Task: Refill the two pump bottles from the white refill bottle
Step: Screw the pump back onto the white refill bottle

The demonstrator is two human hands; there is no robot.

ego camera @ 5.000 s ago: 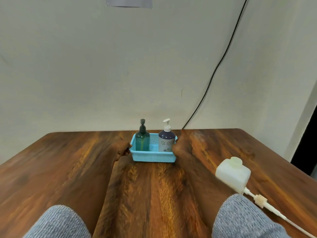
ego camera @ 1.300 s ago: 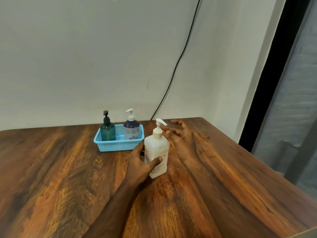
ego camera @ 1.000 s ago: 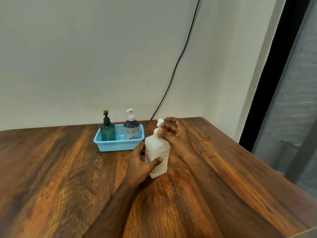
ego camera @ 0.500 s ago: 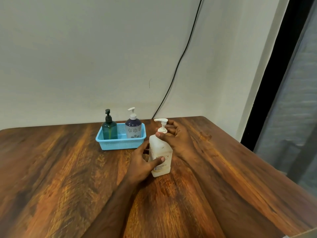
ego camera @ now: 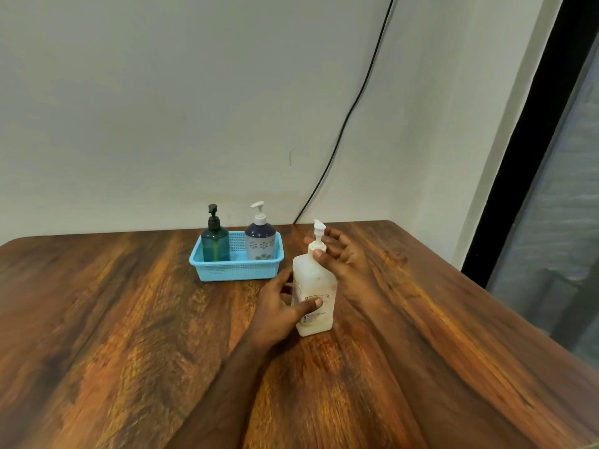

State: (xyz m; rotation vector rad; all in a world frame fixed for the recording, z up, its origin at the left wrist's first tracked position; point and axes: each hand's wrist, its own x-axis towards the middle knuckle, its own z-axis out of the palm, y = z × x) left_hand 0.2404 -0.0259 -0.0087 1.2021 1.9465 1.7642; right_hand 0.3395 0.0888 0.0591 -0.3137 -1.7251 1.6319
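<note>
White refill bottle (ego camera: pixel 313 293), upright on the wooden table (ego camera: pixel 129 335), between the two hands. Left hand (ego camera: pixel 278 311) wrapped round its lower body, thumb across the printed label, fingers curled behind. Right hand (ego camera: pixel 343 259) at the neck, thumb tip against the pump collar (ego camera: pixel 316 247), the other fingers loosely spread behind the pump stem; whether those fingers touch the stem, cannot tell. Pump head (ego camera: pixel 319 226) raised, standing above the right hand's fingers.

Ordered from large to small around the hands: table under both forearms, running out to a far edge at the pale wall (ego camera: pixel 162 108). Dark door frame (ego camera: pixel 531 140) well off to the right of the right hand. Blue basket (ego camera: pixel 238 270) just beyond the left hand, near but apart from the refill bottle. Inside the basket, dark green pump bottle (ego camera: pixel 215 244) on the side farther from the hands, floral navy pump bottle (ego camera: pixel 260 243) on the nearer side, both upright, pumps on. Thin black cable (ego camera: pixel 343 124) slanting down the wall to the table edge beyond the right hand.
</note>
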